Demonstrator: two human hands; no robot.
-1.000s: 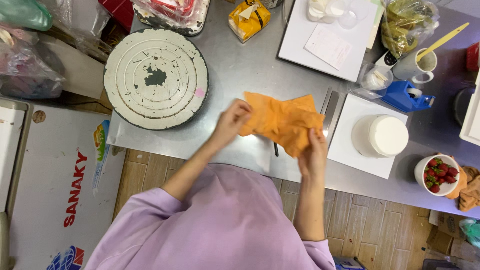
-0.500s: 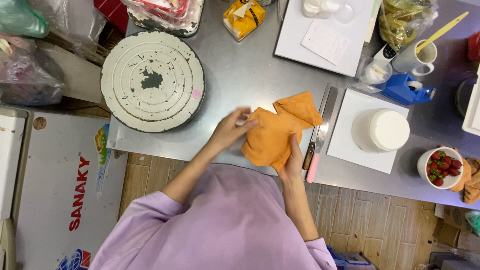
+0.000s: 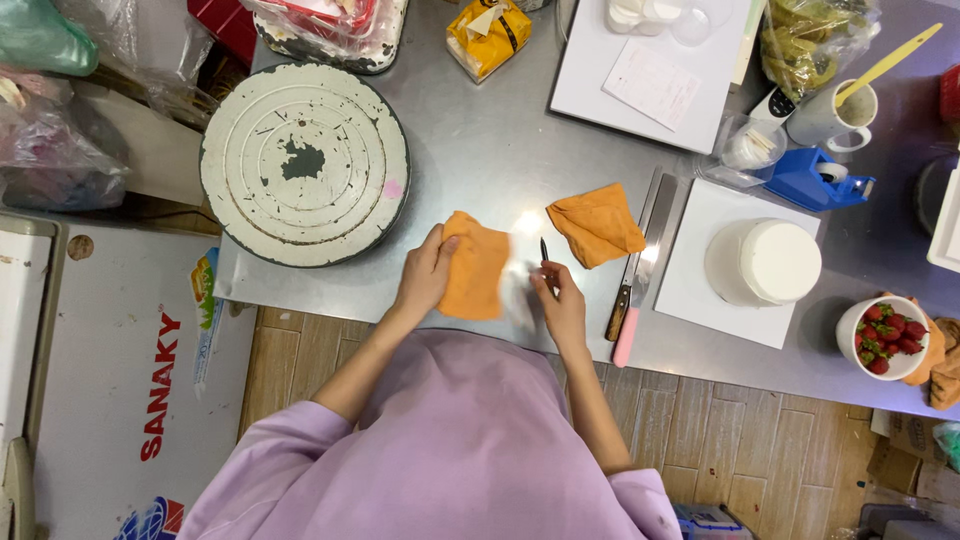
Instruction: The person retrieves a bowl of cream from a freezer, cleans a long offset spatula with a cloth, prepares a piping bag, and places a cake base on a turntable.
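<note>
- Turntable (image 3: 304, 163) sits on the steel surface (image 3: 480, 150).
- Just right of it, left hand (image 3: 425, 275), fingers spread flat on a cloth (image 3: 474, 265).
- Further right, right hand (image 3: 560, 305), fingers pinching a thin tool (image 3: 544, 251).
- Beyond, second cloth (image 3: 596, 223) beside knives (image 3: 640, 255).

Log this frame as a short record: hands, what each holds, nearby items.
left hand: pressing an orange cloth flat on the steel table
right hand: pinching a thin dark tool, tip up
second cloth: bunched, lying free, right of the hands
knives: two, side by side, right of second cloth
turntable: round, white, far left
cake: white, on a white board
strawberries: in a white cup, far right
</note>
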